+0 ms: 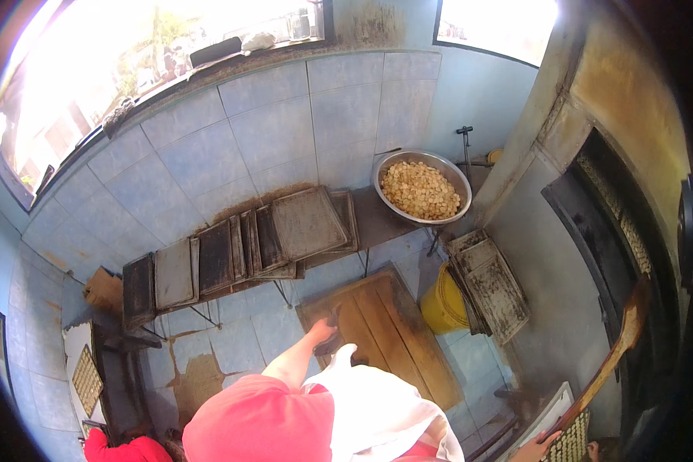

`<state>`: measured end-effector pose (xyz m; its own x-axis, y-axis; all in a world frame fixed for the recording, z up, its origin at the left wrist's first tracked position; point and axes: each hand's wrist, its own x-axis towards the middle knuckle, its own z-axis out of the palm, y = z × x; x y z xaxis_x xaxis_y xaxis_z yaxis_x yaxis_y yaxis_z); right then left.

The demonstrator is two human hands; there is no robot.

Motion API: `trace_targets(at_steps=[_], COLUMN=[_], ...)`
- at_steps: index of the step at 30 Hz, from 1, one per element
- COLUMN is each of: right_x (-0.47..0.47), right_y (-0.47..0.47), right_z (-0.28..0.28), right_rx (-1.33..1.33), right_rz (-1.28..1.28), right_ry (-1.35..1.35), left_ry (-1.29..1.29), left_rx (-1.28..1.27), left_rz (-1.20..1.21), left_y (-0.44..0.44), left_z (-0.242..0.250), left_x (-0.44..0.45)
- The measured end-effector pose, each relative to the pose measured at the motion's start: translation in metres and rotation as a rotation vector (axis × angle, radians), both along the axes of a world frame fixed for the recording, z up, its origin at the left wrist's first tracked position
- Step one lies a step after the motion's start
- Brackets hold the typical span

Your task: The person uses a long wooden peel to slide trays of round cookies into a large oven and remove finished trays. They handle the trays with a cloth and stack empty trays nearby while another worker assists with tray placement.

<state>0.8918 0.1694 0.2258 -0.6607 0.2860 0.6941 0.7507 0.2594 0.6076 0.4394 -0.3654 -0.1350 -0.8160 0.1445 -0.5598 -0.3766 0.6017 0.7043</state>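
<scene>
My left hand (pixel 323 330) reaches out over a low wooden board platform (pixel 375 329) and holds a dark, crumpled piece, seemingly a cloth (pixel 327 345). At the lower right edge, my right hand (pixel 534 448) closes around the lower part of a long wooden peel (pixel 603 361). The peel's wider end reaches up to the open mouth of an oven (pixel 618 202). Beside the right hand is a tray of small pale dough rounds (pixel 572 436). Part of another hand (pixel 593 450) shows by that tray; it appears to be another person's.
Dark baking trays (pixel 309 222) are stacked along a wall bench, near a metal basin of small baked pieces (pixel 421 190). More trays (pixel 491 283) lean by a yellow bucket (pixel 444 300). Lower left, a person in red sleeves (pixel 127 450) is near a dough tray (pixel 88 380).
</scene>
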Motion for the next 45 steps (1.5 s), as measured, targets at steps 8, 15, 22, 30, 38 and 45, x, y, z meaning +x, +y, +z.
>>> trace_targets(at_steps=[8, 15, 22, 30, 38, 45], right_x=[0.074, 0.132, 0.156, 0.117, 0.055, 0.014], right_y=[0.044, 0.008, 0.016, -0.032, -0.082, -0.152], right_z=[-0.012, 0.027, 0.029, 0.038, 0.040, 0.027], right_rx=[-0.361, -0.423, -0.904, -0.794, -0.749, -0.765], right_rz=[-0.541, -0.333, -0.467, -0.505, -0.551, -0.513], right_ry=[0.372, 0.498, 0.763, 0.818, 0.926, 0.949], left_ry=[-0.090, -0.276, -0.351, -0.193, -0.185, -0.223], left_rx=[-0.243, -0.423, -0.412, -0.058, 0.046, -0.097], left_rz=[0.099, 0.060, -0.328, -0.397, -0.459, -0.762], left_y=[-0.034, -0.073, -0.060, 0.027, 0.106, 0.129], left_z=[-0.002, 0.013, 0.035, 0.058, 0.066, 0.060], left_x=[0.084, 0.175, 0.160, 0.022, -0.063, -0.047])
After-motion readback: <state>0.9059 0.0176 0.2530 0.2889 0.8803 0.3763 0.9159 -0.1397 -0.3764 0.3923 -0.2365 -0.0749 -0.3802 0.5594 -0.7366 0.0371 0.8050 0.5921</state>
